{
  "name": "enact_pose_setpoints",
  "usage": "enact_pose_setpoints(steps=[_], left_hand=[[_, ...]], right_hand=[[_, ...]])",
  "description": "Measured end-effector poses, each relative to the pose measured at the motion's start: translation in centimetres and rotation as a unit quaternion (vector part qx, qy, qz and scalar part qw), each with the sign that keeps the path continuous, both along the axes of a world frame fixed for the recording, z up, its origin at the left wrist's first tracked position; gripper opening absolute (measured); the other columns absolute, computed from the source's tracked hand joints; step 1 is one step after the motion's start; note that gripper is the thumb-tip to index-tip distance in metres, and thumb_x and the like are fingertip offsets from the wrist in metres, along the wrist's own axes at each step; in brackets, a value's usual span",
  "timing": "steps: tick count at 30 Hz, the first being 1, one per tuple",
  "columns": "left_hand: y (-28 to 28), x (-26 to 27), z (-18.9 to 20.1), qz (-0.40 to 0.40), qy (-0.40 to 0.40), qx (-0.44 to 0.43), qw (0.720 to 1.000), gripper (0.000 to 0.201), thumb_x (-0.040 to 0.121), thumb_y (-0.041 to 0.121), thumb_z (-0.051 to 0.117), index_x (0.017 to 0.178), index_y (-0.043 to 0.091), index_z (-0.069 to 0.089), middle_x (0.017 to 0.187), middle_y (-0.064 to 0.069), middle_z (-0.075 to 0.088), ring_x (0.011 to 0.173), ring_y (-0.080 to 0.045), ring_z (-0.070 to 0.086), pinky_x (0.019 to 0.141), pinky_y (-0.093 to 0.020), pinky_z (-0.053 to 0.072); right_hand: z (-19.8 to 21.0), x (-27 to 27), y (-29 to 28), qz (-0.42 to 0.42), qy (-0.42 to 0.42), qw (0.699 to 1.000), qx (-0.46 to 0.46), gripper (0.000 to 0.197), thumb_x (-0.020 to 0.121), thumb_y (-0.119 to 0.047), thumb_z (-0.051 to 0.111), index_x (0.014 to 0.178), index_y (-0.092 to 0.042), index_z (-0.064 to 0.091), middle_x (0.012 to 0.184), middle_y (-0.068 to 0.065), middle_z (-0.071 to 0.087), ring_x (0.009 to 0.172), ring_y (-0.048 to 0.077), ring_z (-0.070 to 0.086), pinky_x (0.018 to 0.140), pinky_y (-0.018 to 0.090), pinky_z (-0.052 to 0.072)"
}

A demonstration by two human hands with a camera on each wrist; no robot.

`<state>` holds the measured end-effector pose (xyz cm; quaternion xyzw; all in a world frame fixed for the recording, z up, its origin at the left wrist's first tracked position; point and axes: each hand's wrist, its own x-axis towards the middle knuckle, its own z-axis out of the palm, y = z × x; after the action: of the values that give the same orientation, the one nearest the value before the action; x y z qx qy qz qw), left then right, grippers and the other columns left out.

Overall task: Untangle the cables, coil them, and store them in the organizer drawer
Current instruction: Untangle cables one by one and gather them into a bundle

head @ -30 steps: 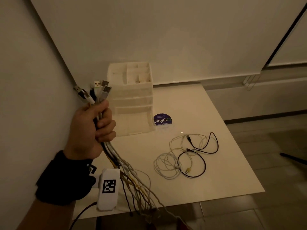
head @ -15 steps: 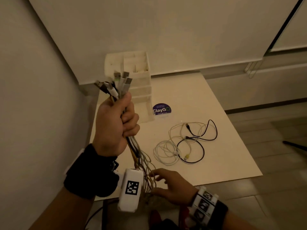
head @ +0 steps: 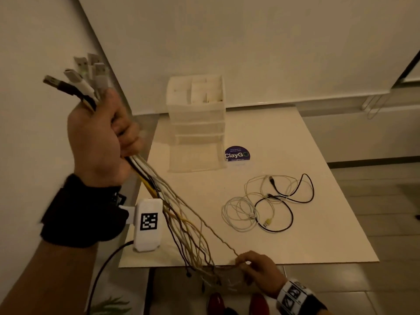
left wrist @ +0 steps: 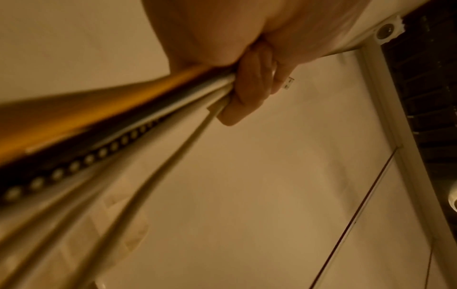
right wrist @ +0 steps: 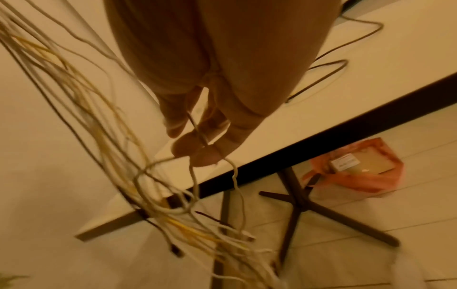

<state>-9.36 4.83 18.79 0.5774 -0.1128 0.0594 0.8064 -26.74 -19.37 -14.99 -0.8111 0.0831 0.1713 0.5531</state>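
Left hand is gripping the cable bundle below its plugs; right hand, lower down, is pinching one strand between its fingertips.

The left hand curls its fingers round a blurred bundle of white, yellow and black-and-white braided cables, which runs from the hand toward the lower left, above a pale slotted plastic organizer.
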Motion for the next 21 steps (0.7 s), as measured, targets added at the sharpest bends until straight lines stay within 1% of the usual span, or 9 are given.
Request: enact_pose_setpoints(steps=[3, 5, 7, 9, 10, 12, 15, 17, 21], left_hand=[[0.4, 0.3, 0.4, 0.026, -0.01, 0.001, 1.0, 0.046, 0.102, 0.028, 0.043, 0.063, 0.019, 0.021, 0.051, 0.004, 0.016, 0.035, -0.008, 0.012, 0.039, -0.014, 0.015], [-0.3, -0.2, -0.1, 0.009, -0.012, 0.033, 0.999, 0.044, 0.1, 0.025, 0.047, 0.063, 0.019, 0.024, 0.051, 0.004, 0.016, 0.034, -0.008, 0.013, 0.039, -0.013, 0.016], [-2.1, -1.5, -1.4, -0.042, -0.029, 0.135, 0.99, 0.038, 0.097, 0.017, 0.055, 0.063, 0.02, 0.039, 0.046, 0.01, 0.027, 0.032, -0.007, 0.021, 0.037, -0.014, 0.021], [-4.5, -3.3, -4.0, -0.097, -0.055, 0.315, 0.943, 0.026, 0.089, 0.012, 0.066, 0.069, 0.025, 0.058, 0.045, 0.014, 0.051, 0.036, -0.003, 0.042, 0.039, -0.016, 0.035], [-5.6, -4.3, -5.5, -0.138, -0.056, 0.376, 0.914, 0.021, 0.086, 0.014, 0.07, 0.072, 0.028, 0.063, 0.055, 0.019, 0.062, 0.045, -0.001, 0.052, 0.047, -0.014, 0.042], [-7.5, -5.9, -8.6, -0.229, -0.049, 0.431, 0.871, 0.013, 0.085, 0.021, 0.071, 0.075, 0.028, 0.066, 0.07, 0.017, 0.069, 0.058, -0.002, 0.058, 0.056, -0.018, 0.046], [-9.2, -6.9, -11.3, -0.269, -0.034, 0.478, 0.836, 0.017, 0.082, 0.013, 0.062, 0.068, 0.022, 0.061, 0.06, 0.006, 0.065, 0.053, 0.0, 0.056, 0.054, -0.025, 0.047], [-9.5, -6.9, -11.6, -0.272, -0.04, 0.489, 0.828, 0.03, 0.081, 0.004, 0.059, 0.064, 0.028, 0.056, 0.056, 0.012, 0.061, 0.055, 0.001, 0.058, 0.054, -0.014, 0.041], [-9.0, -5.7, -11.2, -0.221, -0.088, 0.513, 0.825, 0.033, 0.085, 0.009, 0.06, 0.063, 0.032, 0.051, 0.059, 0.013, 0.057, 0.056, -0.001, 0.053, 0.05, -0.01, 0.031]], right_hand=[[-1.2, -1.0, -2.7, 0.089, 0.065, 0.987, -0.117, 0.009, 0.089, -0.02, 0.063, 0.08, -0.023, 0.06, 0.079, -0.005, 0.064, 0.078, 0.013, 0.066, 0.076, 0.029, 0.054], [-1.6, -1.2, -3.6, 0.116, 0.092, 0.978, -0.146, 0.018, 0.092, -0.022, 0.058, 0.075, -0.029, 0.056, 0.079, -0.005, 0.064, 0.086, 0.02, 0.068, 0.07, 0.016, 0.048], [0.1, -0.5, -3.2, 0.075, 0.072, 0.989, -0.103, 0.022, 0.096, -0.017, 0.054, 0.08, -0.029, 0.063, 0.075, -0.002, 0.068, 0.075, 0.016, 0.069, 0.065, 0.015, 0.051], [3.4, 1.0, -2.3, 0.039, 0.009, 0.998, -0.052, 0.02, 0.099, -0.016, 0.049, 0.092, -0.023, 0.066, 0.075, 0.002, 0.071, 0.064, 0.01, 0.066, 0.063, 0.021, 0.053], [5.4, 1.9, -1.9, 0.041, -0.017, 0.998, -0.036, 0.02, 0.101, -0.016, 0.046, 0.096, -0.021, 0.064, 0.073, 0.002, 0.07, 0.061, 0.008, 0.063, 0.061, 0.021, 0.051], [9.5, 3.3, -1.2, 0.079, -0.058, 0.995, -0.019, 0.022, 0.102, -0.017, 0.042, 0.095, -0.022, 0.062, 0.067, -0.002, 0.066, 0.058, 0.008, 0.059, 0.058, 0.017, 0.045], [15.4, 4.6, -1.1, 0.102, -0.099, 0.99, 0.016, 0.031, 0.102, -0.017, 0.042, 0.079, -0.028, 0.06, 0.064, 0.0, 0.063, 0.054, 0.01, 0.054, 0.057, 0.018, 0.044], [18.1, 5.0, -1.5, 0.095, -0.109, 0.989, 0.039, 0.029, 0.099, -0.01, 0.047, 0.076, -0.02, 0.062, 0.064, 0.004, 0.063, 0.055, 0.014, 0.055, 0.057, 0.025, 0.046], [20.3, 5.4, -2.4, 0.059, -0.088, 0.99, 0.097, 0.022, 0.097, -0.015, 0.055, 0.088, 0.001, 0.066, 0.066, 0.01, 0.065, 0.055, 0.019, 0.057, 0.055, 0.032, 0.046]])
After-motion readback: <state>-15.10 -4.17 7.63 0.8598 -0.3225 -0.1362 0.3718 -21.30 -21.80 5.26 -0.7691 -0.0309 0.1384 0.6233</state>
